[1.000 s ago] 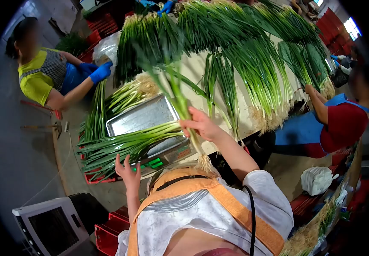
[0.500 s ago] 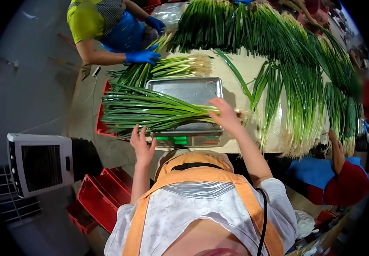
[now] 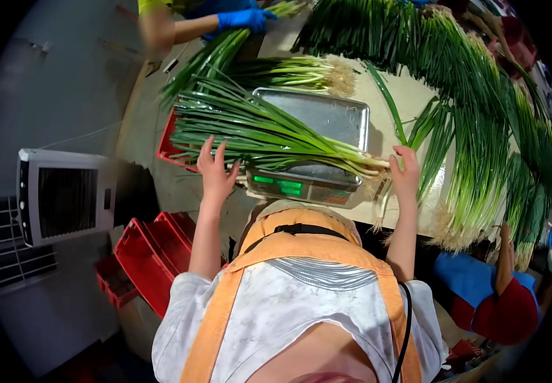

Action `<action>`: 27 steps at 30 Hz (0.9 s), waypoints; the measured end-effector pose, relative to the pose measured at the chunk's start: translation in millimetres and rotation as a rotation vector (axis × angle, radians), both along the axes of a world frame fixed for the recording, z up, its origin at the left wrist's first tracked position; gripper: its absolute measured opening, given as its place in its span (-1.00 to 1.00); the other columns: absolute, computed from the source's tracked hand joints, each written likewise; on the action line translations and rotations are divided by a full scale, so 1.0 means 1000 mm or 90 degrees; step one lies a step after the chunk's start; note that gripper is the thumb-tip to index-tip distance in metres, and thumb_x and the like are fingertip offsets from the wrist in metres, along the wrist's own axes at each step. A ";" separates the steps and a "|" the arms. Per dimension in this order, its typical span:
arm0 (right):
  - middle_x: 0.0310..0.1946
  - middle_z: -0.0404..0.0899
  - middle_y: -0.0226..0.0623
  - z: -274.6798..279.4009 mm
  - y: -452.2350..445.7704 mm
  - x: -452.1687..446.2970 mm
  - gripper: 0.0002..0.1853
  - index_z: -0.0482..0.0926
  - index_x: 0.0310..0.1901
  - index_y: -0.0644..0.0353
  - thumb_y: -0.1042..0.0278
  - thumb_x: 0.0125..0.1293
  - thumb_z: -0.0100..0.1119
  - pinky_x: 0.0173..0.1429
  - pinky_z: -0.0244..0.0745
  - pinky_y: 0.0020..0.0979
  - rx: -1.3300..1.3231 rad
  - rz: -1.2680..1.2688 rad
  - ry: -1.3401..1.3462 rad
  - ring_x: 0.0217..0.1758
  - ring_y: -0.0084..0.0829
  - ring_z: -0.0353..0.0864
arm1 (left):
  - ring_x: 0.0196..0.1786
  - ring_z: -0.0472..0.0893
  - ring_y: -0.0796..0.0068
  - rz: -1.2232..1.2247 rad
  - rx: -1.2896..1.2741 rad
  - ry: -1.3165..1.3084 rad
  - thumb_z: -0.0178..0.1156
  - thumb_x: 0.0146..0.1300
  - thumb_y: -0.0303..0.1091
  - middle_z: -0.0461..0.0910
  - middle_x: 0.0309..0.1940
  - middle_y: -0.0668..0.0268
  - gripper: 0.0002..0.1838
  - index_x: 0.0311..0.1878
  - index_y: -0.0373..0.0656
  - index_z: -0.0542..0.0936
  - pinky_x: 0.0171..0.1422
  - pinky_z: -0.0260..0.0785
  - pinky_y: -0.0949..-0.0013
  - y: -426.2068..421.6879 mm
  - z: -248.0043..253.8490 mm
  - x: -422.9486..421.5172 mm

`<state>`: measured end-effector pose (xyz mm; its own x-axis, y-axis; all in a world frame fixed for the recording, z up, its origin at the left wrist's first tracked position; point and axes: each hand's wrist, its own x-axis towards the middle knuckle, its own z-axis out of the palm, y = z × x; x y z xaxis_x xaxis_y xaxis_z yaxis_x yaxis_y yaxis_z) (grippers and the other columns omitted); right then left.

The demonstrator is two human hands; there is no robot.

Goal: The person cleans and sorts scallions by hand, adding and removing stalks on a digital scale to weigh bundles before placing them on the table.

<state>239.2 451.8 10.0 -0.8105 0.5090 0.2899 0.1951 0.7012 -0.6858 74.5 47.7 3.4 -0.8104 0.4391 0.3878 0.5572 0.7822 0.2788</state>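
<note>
A large bunch of green onions (image 3: pixel 276 131) lies slantwise across the metal tray (image 3: pixel 346 115) of a weighing scale. Its green leaves overhang the tray on the left, and its white root ends point right. My left hand (image 3: pixel 217 171) is at the near edge of the leaves, open with fingers spread. At the root ends is my right hand (image 3: pixel 406 172), its fingers curved but apart, by the tips of the roots; whether it touches them is hard to tell. Green digits glow on the scale's display (image 3: pixel 277 185).
Another green onion bunch (image 3: pixel 288 73) lies behind the scale. At upper left, a co-worker's blue-gloved hand (image 3: pixel 242 20) is over more onions. Piled onions (image 3: pixel 461 140) cover the table's back and right. Red crates (image 3: pixel 151 255) and a white appliance (image 3: pixel 65 198) stand left; another person (image 3: pixel 486 293) is at right.
The bunch's root end has swung nearer to me. My right hand has shifted from atop the white stalks to the root tips. The co-worker's gloved hands have moved. The whole view has turned somewhat.
</note>
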 end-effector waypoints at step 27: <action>0.24 0.31 -0.11 -0.036 -0.011 0.026 -0.55 0.38 0.18 0.19 0.22 0.29 0.04 0.38 0.10 -0.30 -0.068 0.008 -0.037 0.34 -0.18 0.22 | 0.05 0.43 0.22 -0.418 -0.069 -0.111 0.32 -0.03 -0.26 0.46 -0.06 0.22 -0.52 0.03 -0.05 0.50 0.22 0.17 0.08 0.164 -0.014 -0.019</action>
